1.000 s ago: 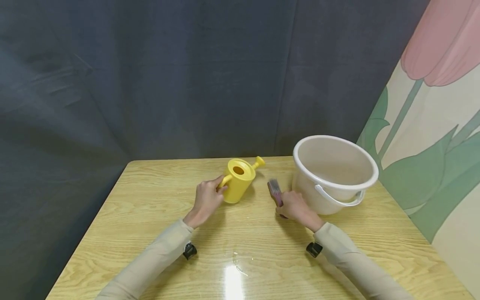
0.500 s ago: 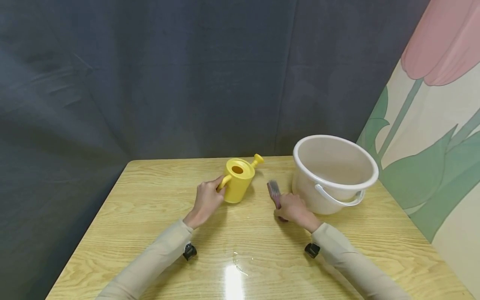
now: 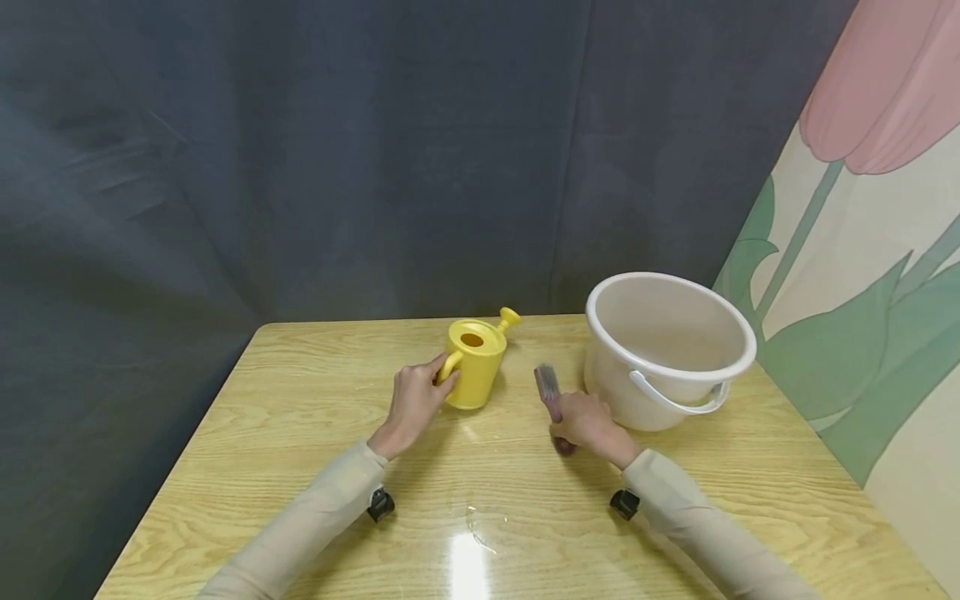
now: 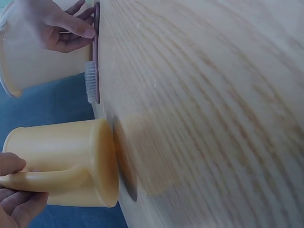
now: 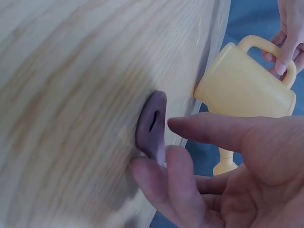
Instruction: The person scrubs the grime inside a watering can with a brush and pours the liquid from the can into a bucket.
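My left hand (image 3: 417, 395) grips the handle of a yellow watering can (image 3: 477, 375), its spout pointing to the back right. In the left wrist view the can (image 4: 61, 142) leans slightly, at least part of its base off the table. My right hand (image 3: 591, 421) is at a purple-handled brush (image 3: 549, 390), which lies on the table with its grey bristles up. The right wrist view shows the handle end (image 5: 153, 124) with its slot beside my loosely bent fingers; a gap separates my thumb from it. Part of the brush is hidden behind the hand.
A large white bucket (image 3: 671, 396) with its handle hanging down stands right behind my right hand. A dark curtain (image 3: 420, 167) rises along the table's far edge, and a painted wall (image 3: 870, 333) borders the right side. Small wet marks lie on the wooden table (image 3: 300, 417).
The watering can has turned a little, its spout shifting left and becoming more upright. The brush has come slightly nearer, and more of its handle end shows below my right hand.
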Demonstrator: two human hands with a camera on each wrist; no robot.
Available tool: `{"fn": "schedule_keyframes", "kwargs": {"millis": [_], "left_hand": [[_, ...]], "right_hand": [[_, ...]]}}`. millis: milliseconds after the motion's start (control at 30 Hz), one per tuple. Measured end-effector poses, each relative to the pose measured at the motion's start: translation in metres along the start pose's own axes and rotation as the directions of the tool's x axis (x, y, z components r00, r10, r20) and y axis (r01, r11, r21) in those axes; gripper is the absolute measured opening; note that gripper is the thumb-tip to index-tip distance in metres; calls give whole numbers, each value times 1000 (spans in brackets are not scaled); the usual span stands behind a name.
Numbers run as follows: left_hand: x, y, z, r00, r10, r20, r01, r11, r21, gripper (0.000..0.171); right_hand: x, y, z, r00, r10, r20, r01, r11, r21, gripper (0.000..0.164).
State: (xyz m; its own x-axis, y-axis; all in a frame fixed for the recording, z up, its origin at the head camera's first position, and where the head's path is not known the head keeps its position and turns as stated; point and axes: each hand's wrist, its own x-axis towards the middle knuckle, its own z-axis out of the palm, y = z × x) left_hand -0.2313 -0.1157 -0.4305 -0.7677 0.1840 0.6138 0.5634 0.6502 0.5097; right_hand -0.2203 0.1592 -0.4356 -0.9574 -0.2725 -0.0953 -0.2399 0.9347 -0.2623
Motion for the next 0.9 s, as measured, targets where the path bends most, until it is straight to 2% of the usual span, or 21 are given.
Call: {"fn": "schedule_keyframes", "kwargs": {"millis": [200, 333, 500, 600, 733, 900], "left_hand": [[1, -3, 3, 997, 37, -73, -35, 999, 26, 13], [2, -3, 7, 994, 21, -110, -19, 1000, 14, 13], [2, 0, 9, 993, -20, -113, 20, 1000, -2, 19], [3, 0, 9, 993, -11, -114, 14, 1000, 19, 14], [5, 0, 9, 994, -7, -106, 12, 999, 45, 10], [5, 1, 7, 995, -48, -93, 52, 998, 46, 17]], "right_hand": [[-1, -1, -4, 1000, 14, -4, -14, 999, -30, 23], [-3, -2, -6, 1000, 0, -1, 0, 999, -39, 26], [-6, -2, -6, 999, -50, -18, 49, 998, -29, 34], [-7, -1, -5, 998, -59, -39, 58, 998, -21, 35], [-7, -1, -6, 994, -82, -77, 79, 996, -37, 30], [-9, -2, -7, 987, -112, -115, 106, 993, -57, 25]]}}
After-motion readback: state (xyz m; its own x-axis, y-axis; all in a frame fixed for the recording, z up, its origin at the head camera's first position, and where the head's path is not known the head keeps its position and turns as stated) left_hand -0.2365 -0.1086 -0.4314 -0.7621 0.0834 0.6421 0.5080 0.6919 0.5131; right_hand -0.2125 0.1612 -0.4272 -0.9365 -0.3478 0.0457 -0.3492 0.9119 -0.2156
